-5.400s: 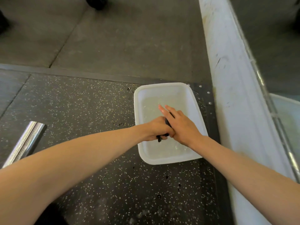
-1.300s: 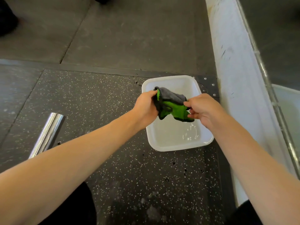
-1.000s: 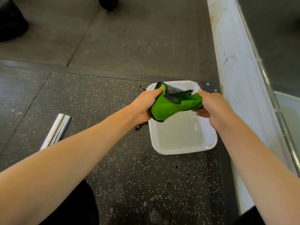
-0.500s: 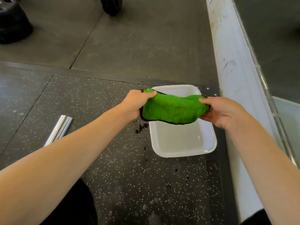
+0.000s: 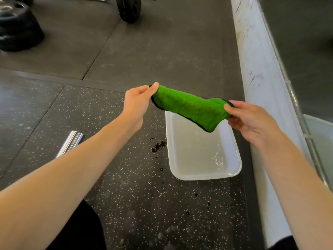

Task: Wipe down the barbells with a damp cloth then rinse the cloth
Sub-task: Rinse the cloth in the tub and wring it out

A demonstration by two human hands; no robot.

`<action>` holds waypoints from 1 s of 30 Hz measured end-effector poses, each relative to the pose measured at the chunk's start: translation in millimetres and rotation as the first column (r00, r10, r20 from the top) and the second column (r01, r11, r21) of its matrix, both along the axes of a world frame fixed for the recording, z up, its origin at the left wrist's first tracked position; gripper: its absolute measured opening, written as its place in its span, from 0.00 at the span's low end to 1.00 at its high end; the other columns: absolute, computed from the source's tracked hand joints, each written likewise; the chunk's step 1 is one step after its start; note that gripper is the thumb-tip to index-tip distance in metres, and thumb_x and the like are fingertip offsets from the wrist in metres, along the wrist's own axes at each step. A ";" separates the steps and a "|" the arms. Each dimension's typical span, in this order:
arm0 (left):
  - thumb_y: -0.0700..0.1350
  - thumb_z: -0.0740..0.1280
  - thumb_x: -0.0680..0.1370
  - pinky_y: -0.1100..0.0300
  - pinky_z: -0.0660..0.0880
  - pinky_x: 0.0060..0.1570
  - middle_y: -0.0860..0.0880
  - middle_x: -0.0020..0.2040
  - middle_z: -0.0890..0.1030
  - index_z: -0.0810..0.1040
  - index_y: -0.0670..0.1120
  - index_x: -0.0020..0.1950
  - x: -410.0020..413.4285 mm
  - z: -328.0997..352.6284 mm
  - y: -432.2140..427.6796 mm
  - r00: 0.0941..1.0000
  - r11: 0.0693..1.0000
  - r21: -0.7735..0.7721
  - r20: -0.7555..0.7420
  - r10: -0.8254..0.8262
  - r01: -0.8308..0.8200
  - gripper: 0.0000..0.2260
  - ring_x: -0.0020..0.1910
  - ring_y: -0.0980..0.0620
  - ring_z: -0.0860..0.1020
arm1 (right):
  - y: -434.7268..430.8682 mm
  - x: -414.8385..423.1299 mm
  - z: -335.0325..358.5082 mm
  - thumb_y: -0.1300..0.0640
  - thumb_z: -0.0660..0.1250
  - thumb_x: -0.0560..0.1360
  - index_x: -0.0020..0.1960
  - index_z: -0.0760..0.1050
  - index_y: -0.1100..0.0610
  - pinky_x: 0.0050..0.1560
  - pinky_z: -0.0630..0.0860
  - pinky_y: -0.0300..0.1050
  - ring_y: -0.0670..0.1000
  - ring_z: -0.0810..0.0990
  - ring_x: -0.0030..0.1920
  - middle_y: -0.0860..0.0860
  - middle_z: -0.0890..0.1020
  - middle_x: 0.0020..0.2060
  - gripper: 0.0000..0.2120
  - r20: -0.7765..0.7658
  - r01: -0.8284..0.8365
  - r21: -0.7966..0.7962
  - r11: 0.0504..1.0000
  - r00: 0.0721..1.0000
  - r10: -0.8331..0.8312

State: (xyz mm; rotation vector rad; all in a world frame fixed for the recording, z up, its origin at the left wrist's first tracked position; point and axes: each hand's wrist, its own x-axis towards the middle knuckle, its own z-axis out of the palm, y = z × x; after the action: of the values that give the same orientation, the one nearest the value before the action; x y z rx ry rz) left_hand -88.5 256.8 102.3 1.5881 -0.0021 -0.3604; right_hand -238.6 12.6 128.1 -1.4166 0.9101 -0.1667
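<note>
Left hand (image 5: pixel 137 103) and right hand (image 5: pixel 252 121) pinch the green cloth (image 5: pixel 189 107), newly spread open mid-frame over the white tub (image 5: pixel 198 177); rinsing looks done.

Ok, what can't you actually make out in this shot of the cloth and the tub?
All in the head view.
Barbell: only its chrome end shows; the left forearm covers the rest.
White tub: far end hidden behind the green cloth.
Upright weight plate: cut off by the top edge.
Stacked plates: cut off by the left edge.
</note>
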 end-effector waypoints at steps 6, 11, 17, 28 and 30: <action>0.42 0.71 0.79 0.51 0.79 0.55 0.47 0.45 0.82 0.79 0.44 0.46 3.4 5.6 6.5 0.992 0.961 -0.246 0.010 -0.129 0.128 0.04 0.48 0.50 0.81 | -3.2 -7.0 7.1 0.56 0.76 0.74 0.43 0.84 0.54 0.43 0.79 0.40 0.46 0.81 0.34 0.49 0.85 0.34 0.03 0.171 -0.007 -0.249 0.968 0.984 0.051; 0.34 0.74 0.75 0.52 0.81 0.52 0.44 0.46 0.84 0.76 0.44 0.45 5.6 2.0 9.5 0.983 0.973 -0.145 0.006 -0.182 0.181 0.08 0.50 0.47 0.84 | -4.8 -10.9 13.4 0.48 0.73 0.76 0.38 0.79 0.47 0.35 0.77 0.46 0.48 0.79 0.33 0.44 0.81 0.30 0.09 0.193 0.071 -0.584 0.809 0.980 0.053; 0.41 0.81 0.62 0.52 0.82 0.42 0.40 0.55 0.81 0.70 0.44 0.52 2.3 -2.6 4.3 0.943 0.957 -0.040 -0.169 -0.288 0.286 0.26 0.50 0.43 0.85 | 6.2 -0.6 15.0 0.43 0.62 0.82 0.35 0.63 0.52 0.32 0.64 0.39 0.46 0.66 0.32 0.48 0.68 0.31 0.22 0.104 0.070 -0.670 0.739 0.995 0.000; 0.54 0.78 0.71 0.51 0.65 0.73 0.52 0.67 0.75 0.77 0.57 0.63 -40.7 -8.6 -27.5 0.511 0.456 0.368 -0.062 -0.858 0.810 0.22 0.70 0.55 0.70 | 65.1 19.2 24.5 0.42 0.56 0.84 0.43 0.69 0.66 0.28 0.66 0.38 0.47 0.66 0.28 0.50 0.66 0.28 0.27 0.184 -0.339 -0.362 0.869 0.888 0.422; 0.41 0.78 0.72 0.49 0.62 0.76 0.49 0.72 0.73 0.70 0.49 0.71 -47.7 -7.6 -32.6 0.509 0.508 0.167 0.040 -0.860 0.845 0.30 0.74 0.51 0.68 | 67.9 20.3 29.6 0.41 0.56 0.84 0.43 0.71 0.62 0.28 0.67 0.36 0.45 0.67 0.27 0.48 0.67 0.27 0.25 0.171 -0.420 -0.331 0.845 0.854 0.492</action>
State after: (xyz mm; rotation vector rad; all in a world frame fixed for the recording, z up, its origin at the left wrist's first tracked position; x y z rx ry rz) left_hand -136.2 224.2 94.6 1.6333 -0.9306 -1.0666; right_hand -218.3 80.5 157.8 -1.7964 0.3220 -0.1094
